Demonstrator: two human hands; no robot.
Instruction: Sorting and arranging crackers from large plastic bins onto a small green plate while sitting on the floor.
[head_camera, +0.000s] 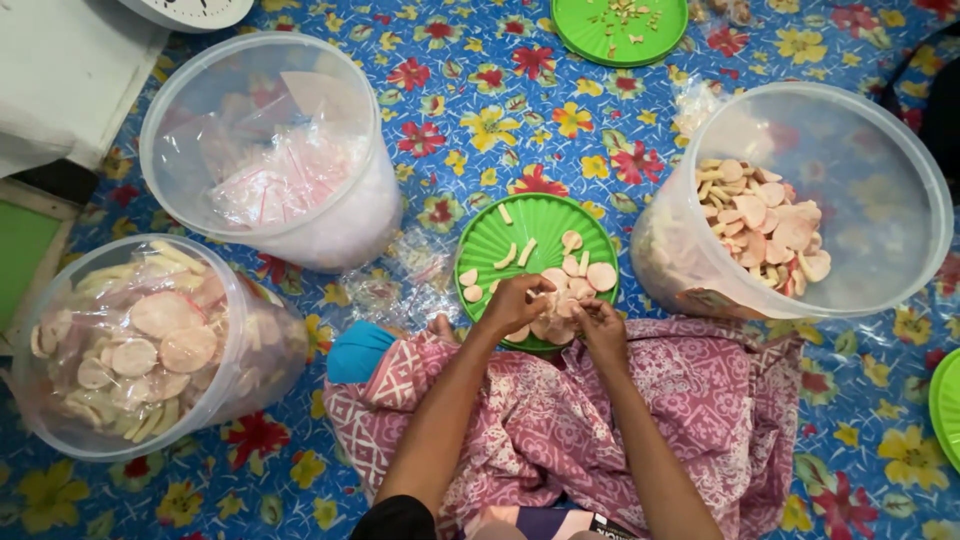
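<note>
A green plate (540, 222) lies on the flowered mat in front of my lap, with several pale pink and cream raw crackers (577, 276) on it. Both my hands meet over its near edge. My left hand (513, 303) is curled on a few pink round crackers. My right hand (600, 322) pinches crackers from the same pile, fingertips close to the left hand's. Which pieces each hand holds is partly hidden by the fingers.
A clear tub (905, 205) of pink crackers stands right of the plate. At left are a clear tub (240, 330) of bagged crackers and a tub (180, 100) of empty plastic bags. Loose plastic bags (400, 285) lie beside the plate. Another green lid (620, 45) lies at the top.
</note>
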